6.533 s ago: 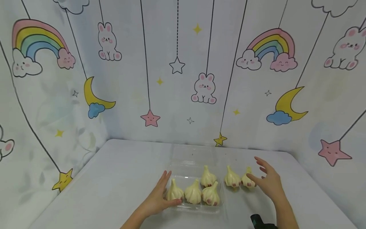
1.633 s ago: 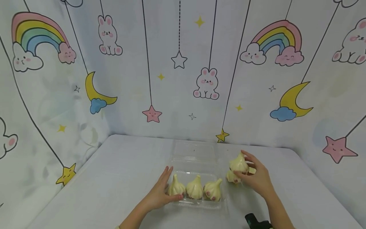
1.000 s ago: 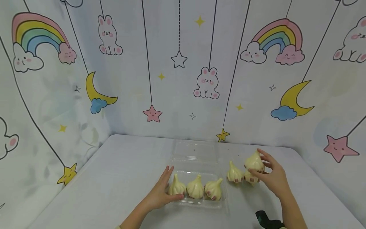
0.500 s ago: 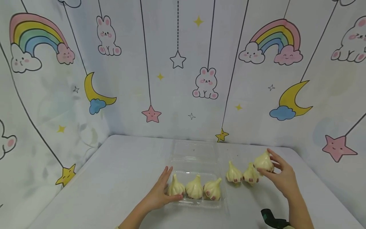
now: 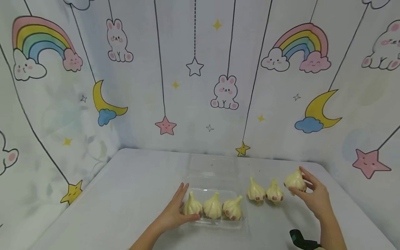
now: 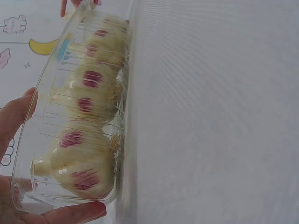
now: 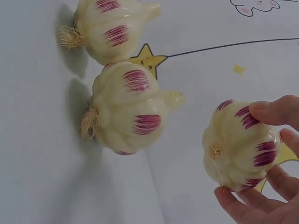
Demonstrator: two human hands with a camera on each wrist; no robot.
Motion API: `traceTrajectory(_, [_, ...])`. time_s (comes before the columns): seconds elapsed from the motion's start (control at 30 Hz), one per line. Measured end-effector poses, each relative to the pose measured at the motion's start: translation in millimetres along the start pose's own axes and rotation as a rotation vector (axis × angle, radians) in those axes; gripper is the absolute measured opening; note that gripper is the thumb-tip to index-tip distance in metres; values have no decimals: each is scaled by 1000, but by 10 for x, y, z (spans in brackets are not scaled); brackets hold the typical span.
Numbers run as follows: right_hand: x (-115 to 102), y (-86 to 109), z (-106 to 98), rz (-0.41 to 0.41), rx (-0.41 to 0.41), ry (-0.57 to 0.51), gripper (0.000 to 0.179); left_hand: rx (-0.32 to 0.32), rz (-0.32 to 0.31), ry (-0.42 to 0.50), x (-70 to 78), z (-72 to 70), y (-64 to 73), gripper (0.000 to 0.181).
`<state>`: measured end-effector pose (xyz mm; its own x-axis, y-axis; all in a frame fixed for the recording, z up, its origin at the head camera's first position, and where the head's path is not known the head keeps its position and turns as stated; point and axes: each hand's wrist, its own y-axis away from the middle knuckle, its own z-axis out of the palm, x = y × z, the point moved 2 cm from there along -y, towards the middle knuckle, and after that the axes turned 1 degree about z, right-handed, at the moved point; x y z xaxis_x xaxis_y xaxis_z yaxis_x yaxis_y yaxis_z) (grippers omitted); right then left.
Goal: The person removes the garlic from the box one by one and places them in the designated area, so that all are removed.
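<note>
My left hand [image 5: 175, 210] holds the left end of a clear plastic clamshell box [image 5: 215, 224], thumb along the near side and fingers at the back. Inside stand 3 garlic bulbs [image 5: 213, 205] in a row; the left wrist view shows their purple streaks [image 6: 85, 179] through the box wall. My right hand [image 5: 316, 198] pinches another garlic bulb [image 5: 295, 180] between thumb and fingers, its rooty base tilted toward the right wrist camera [image 7: 240, 144]. Left of it, two garlic bulbs [image 5: 255, 189] [image 7: 131, 109] stand side by side on the table.
The box's transparent lid [image 5: 212, 166] lies folded back behind it on the white table [image 5: 140, 180]. A dark strapped device [image 5: 301, 239] sits at my right wrist. Behind the table hangs a cloth printed with rainbows, rabbits and stars.
A garlic bulb from the box's back right is now in my right hand, carried rightward past the other two bulbs and slightly lowered. My left hand has stayed at the box.
</note>
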<state>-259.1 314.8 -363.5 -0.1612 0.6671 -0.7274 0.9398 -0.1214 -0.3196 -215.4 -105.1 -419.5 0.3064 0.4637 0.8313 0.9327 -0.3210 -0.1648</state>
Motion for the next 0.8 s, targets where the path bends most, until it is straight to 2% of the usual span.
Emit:
traceTrajectory(0.33, [112, -35, 5, 23, -9, -6, 81, -4, -10, 13, -11, 4, 12, 103])
traceTrajectory(0.8, [299, -33, 90, 100, -56, 11, 82, -1, 15, 13, 25, 1, 15, 104])
